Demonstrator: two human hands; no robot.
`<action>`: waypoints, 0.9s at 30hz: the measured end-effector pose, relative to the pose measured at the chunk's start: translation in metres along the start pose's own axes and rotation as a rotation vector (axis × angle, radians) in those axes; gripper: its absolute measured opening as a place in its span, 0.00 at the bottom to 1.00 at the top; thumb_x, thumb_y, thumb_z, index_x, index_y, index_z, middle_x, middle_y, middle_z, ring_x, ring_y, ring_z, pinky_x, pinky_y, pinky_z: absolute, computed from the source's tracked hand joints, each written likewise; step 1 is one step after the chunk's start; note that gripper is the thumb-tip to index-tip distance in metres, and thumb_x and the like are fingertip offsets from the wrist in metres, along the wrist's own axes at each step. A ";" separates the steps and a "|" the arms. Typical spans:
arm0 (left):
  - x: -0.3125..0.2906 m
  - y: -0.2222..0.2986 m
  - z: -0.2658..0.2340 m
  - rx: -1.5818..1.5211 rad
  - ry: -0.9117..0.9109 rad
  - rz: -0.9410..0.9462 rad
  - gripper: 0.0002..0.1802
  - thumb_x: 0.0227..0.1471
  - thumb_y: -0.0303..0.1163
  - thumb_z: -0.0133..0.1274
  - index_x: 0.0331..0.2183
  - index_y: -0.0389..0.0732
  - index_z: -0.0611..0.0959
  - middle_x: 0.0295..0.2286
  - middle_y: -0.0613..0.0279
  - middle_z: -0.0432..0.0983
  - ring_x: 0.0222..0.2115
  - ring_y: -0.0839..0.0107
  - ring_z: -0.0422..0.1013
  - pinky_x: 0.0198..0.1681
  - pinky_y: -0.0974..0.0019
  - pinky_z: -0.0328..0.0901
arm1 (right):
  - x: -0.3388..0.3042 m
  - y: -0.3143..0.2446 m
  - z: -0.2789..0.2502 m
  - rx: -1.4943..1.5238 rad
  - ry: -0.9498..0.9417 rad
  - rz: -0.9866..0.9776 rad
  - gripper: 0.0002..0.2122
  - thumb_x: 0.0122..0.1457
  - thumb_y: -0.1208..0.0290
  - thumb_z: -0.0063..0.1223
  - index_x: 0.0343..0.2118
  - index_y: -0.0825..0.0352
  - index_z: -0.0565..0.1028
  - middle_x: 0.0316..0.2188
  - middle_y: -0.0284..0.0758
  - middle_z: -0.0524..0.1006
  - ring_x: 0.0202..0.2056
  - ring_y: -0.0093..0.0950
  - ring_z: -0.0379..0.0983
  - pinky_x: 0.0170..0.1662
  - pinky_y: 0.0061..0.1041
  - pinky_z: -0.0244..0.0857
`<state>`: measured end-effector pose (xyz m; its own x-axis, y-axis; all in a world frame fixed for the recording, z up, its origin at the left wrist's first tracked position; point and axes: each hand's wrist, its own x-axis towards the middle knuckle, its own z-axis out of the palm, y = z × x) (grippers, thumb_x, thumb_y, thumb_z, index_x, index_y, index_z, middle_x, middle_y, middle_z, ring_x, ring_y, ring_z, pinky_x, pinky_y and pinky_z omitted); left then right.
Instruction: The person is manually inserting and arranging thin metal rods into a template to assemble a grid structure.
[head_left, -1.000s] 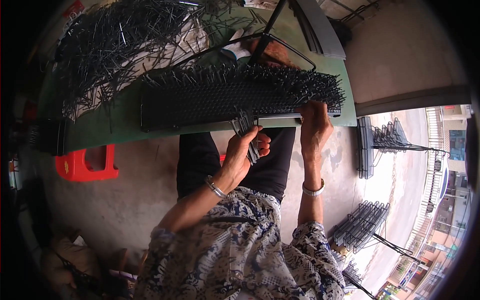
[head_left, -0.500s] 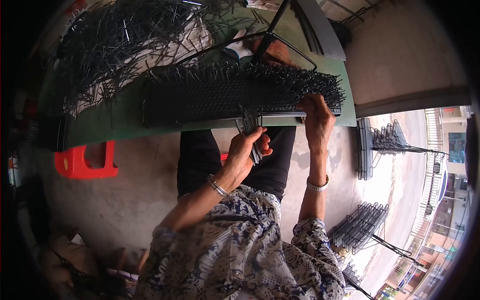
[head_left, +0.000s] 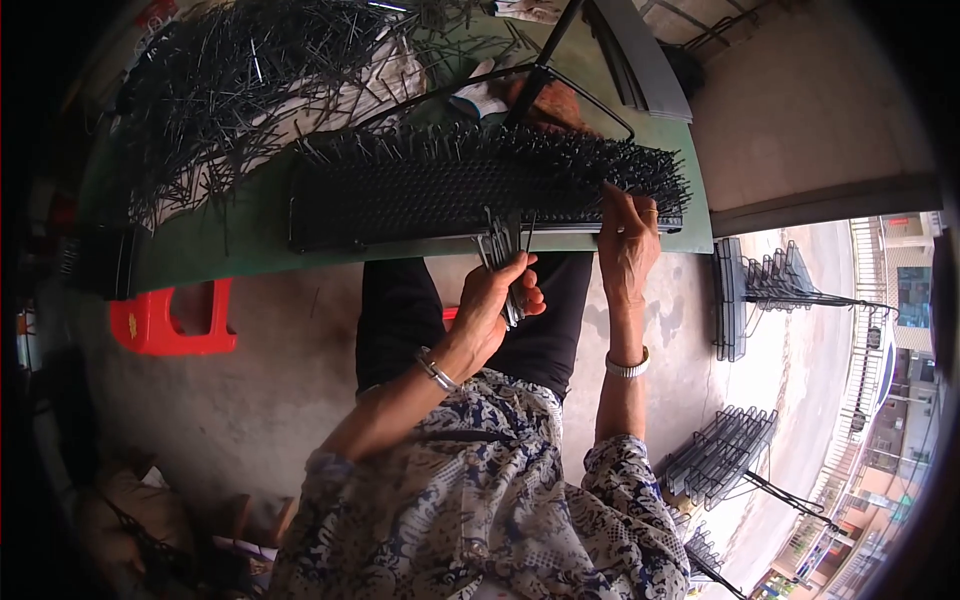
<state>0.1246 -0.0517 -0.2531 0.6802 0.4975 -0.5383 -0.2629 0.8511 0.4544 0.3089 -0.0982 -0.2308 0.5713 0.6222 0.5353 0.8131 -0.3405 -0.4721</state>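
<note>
Left hand, at the centre, is closed around a bundle of dark thin rods; right hand, at 2 o'clock from it, has its fingertips bunched at the rod-studded panel. Whether the right fingers grip a rod cannot be told. Surrounding items follow in descending size, with directions taken from the centre of the view.

1. Green table: spans 10 to 1 o'clock, near edge just beyond the person's knees.
2. Pile of loose dark rods: on the table at 10 to 11 o'clock, partly over pale cloth.
3. Black perforated panel: on the table at 12 o'clock, lying lengthwise along the near edge. Upright rods stand densely along its far side and right end.
4. Red stool: on the floor at 9 o'clock.
5. White glove: at 12 o'clock, beyond the panel.
6. Bundle of dark thin rods: projects from the left hand toward 12 o'clock, upper ends at the panel's near edge.
</note>
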 end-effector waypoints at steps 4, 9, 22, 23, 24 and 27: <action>-0.004 0.002 0.004 0.012 0.012 -0.011 0.16 0.58 0.40 0.54 0.36 0.35 0.78 0.21 0.66 0.71 0.19 0.75 0.68 0.21 0.69 0.68 | -0.006 -0.004 0.001 -0.083 -0.059 0.057 0.11 0.60 0.71 0.54 0.45 0.54 0.80 0.31 0.31 0.71 0.29 0.24 0.71 0.30 0.25 0.66; -0.006 0.002 0.006 -0.003 -0.042 -0.035 0.18 0.57 0.42 0.56 0.36 0.34 0.78 0.20 0.69 0.68 0.15 0.81 0.59 0.18 0.74 0.54 | -0.018 0.003 0.005 -0.310 0.030 -0.130 0.16 0.61 0.70 0.53 0.52 0.50 0.75 0.34 0.34 0.71 0.32 0.27 0.71 0.33 0.26 0.67; -0.016 0.009 0.005 0.173 -0.162 -0.060 0.20 0.58 0.43 0.54 0.39 0.34 0.81 0.19 0.68 0.68 0.13 0.84 0.55 0.17 0.77 0.48 | -0.013 -0.036 -0.018 0.892 -0.617 0.501 0.10 0.62 0.69 0.52 0.27 0.69 0.74 0.20 0.28 0.73 0.24 0.14 0.65 0.28 0.16 0.60; -0.017 0.011 0.004 0.211 -0.182 -0.051 0.20 0.58 0.43 0.53 0.39 0.34 0.81 0.20 0.67 0.70 0.13 0.84 0.55 0.17 0.77 0.48 | -0.012 -0.034 -0.018 0.916 -0.631 0.524 0.10 0.63 0.69 0.52 0.27 0.70 0.74 0.21 0.29 0.74 0.24 0.15 0.67 0.28 0.16 0.61; -0.017 0.013 0.004 0.249 -0.203 -0.043 0.20 0.58 0.44 0.53 0.39 0.34 0.81 0.20 0.66 0.71 0.13 0.84 0.56 0.17 0.78 0.47 | -0.012 -0.034 -0.018 0.939 -0.645 0.548 0.10 0.63 0.69 0.51 0.28 0.70 0.74 0.21 0.29 0.75 0.23 0.16 0.69 0.28 0.17 0.63; -0.017 0.014 0.003 0.286 -0.178 -0.029 0.19 0.58 0.43 0.53 0.38 0.35 0.81 0.22 0.64 0.74 0.13 0.84 0.56 0.16 0.78 0.47 | -0.007 -0.043 -0.024 0.983 -0.660 0.610 0.09 0.62 0.68 0.53 0.30 0.70 0.76 0.23 0.31 0.77 0.24 0.18 0.72 0.30 0.17 0.65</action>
<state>0.1111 -0.0487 -0.2356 0.7998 0.4156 -0.4330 -0.0562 0.7701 0.6354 0.2729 -0.1044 -0.1977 0.4251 0.8707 -0.2472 -0.1294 -0.2119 -0.9687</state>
